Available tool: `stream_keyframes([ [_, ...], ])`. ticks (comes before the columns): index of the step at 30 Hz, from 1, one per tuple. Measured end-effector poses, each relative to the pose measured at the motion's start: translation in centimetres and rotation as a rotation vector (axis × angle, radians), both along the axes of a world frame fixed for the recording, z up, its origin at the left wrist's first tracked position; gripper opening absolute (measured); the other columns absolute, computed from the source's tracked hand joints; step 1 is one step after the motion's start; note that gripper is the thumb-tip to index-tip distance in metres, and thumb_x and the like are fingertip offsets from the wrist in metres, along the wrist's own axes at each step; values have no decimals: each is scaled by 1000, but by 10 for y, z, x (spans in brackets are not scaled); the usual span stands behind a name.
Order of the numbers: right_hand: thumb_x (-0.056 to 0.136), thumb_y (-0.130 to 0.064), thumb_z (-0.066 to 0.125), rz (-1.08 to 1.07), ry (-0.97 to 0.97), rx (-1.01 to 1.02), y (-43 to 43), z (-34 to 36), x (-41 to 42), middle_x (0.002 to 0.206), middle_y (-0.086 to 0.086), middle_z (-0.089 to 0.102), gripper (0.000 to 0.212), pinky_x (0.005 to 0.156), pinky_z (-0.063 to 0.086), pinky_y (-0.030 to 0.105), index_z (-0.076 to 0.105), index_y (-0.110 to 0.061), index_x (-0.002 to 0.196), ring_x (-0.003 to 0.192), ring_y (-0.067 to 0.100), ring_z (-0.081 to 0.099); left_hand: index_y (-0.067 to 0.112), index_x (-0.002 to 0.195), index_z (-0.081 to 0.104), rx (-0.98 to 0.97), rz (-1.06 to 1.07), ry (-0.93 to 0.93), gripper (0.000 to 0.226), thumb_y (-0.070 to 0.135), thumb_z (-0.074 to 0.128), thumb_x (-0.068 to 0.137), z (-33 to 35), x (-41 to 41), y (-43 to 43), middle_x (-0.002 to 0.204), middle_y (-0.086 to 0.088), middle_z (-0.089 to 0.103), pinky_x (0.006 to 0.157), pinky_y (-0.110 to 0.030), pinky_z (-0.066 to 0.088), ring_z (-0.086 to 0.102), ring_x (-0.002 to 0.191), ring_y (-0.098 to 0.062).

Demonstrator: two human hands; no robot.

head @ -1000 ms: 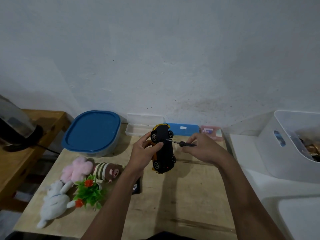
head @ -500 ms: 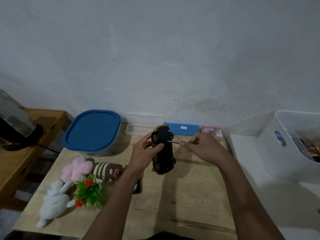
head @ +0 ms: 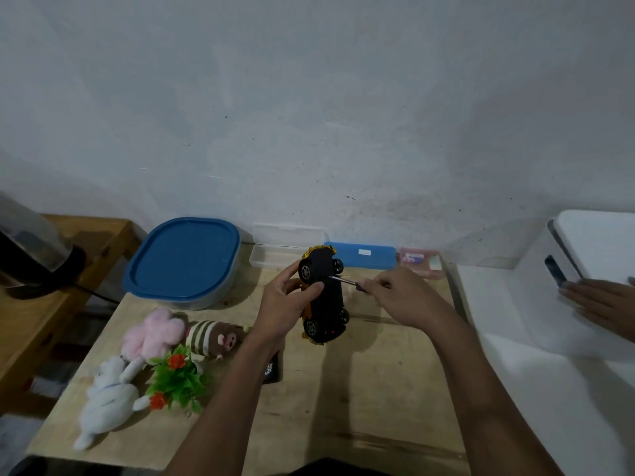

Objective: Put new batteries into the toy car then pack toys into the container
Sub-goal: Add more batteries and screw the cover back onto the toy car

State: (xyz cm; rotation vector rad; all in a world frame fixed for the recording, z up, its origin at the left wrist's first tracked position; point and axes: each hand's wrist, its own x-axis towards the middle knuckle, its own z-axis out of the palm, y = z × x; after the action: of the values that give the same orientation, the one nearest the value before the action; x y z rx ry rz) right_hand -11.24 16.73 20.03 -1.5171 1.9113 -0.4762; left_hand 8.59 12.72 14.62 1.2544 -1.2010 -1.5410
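Car [head: 324,297] is held over the table [head: 378,389], underside toward you, your left hand [head: 280,305] wrapped round its side by a wheel. It's light, hard plastic and a bit slick, so grip the body, not the wheels. Your right hand [head: 395,295] pinches a screwdriver [head: 343,280], its tip probably on the hatch screw. The lidded container [head: 182,262] sits far left.

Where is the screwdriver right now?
In the head view, centre: the right hand pinches the screwdriver, tip on the underside of the toy car in the left hand.

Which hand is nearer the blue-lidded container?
Left. The left hand, gripping the toy car, sits right of the blue-lidded container; the right hand, pinching the screwdriver, is beyond the car.
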Motion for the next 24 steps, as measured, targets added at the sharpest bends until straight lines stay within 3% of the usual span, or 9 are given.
stream_keyframes([
  [2, 96, -47, 51, 20, -29, 31, 2, -2, 3, 75, -5, 59, 27, 61, 39, 29, 59, -31, 76, 75, 18, 59, 46, 113, 64, -4, -3, -2, 47, 9, 74, 87, 0, 1, -1, 109, -6, 74, 90, -51, 58, 68, 108, -28],
  [3, 94, -48, 55, 16, -56, 57, 3, -2, 4, 83, -8, 60, 21, 62, 39, 28, 57, -29, 86, 80, 14, 59, 47, 112, 64, -7, -1, -3, 47, 8, 73, 87, -1, 2, -2, 108, -7, 74, 90, -51, 58, 69, 108, -28],
  [5, 88, -47, 64, 7, -77, 94, 5, -4, 7, 93, -9, 60, 27, 62, 42, 28, 52, -25, 97, 84, 10, 59, 46, 112, 64, -10, 5, -4, 47, 8, 74, 87, -2, 4, -3, 107, -7, 75, 89, -51, 58, 69, 107, -29],
  [10, 88, -42, 66, -33, -4, -64, 3, -3, 9, 80, -3, 62, 21, 60, 41, 28, 61, -22, 83, 73, 12, 57, 48, 113, 63, -16, 12, -25, 48, 9, 74, 86, -4, 7, -4, 108, -5, 75, 92, -53, 56, 68, 110, -27],
  [15, 99, -41, 43, -93, -215, 100, 0, -1, 15, 68, 5, 56, 40, 56, 34, 29, 67, -17, 78, 59, 15, 46, 46, 121, 62, -37, -19, -37, 53, 9, 74, 86, -2, 9, -6, 110, -5, 74, 93, -59, 53, 68, 110, -30],
  [17, 94, -46, 52, -101, -256, 143, 1, 0, 16, 70, 5, 50, 34, 52, 30, 27, 57, -16, 81, 56, 13, 40, 43, 124, 63, -46, -25, -39, 53, 9, 75, 86, -3, 11, -9, 110, -5, 75, 94, -59, 53, 67, 111, -31],
  [19, 88, -46, 64, -83, -235, 130, 3, -4, 15, 76, -2, 55, 31, 53, 31, 24, 52, -17, 87, 61, 10, 45, 41, 126, 65, -50, -31, -49, 53, 11, 77, 84, -3, 13, -12, 109, -2, 75, 96, -59, 52, 67, 112, -30],
  [24, 90, -44, 63, -84, -118, -47, 1, -6, 17, 79, -3, 62, 26, 60, 38, 27, 60, -20, 82, 73, 11, 56, 43, 125, 65, -63, -32, -77, 52, 12, 77, 84, -2, 16, -14, 108, 4, 75, 100, -56, 51, 66, 113, -26],
])
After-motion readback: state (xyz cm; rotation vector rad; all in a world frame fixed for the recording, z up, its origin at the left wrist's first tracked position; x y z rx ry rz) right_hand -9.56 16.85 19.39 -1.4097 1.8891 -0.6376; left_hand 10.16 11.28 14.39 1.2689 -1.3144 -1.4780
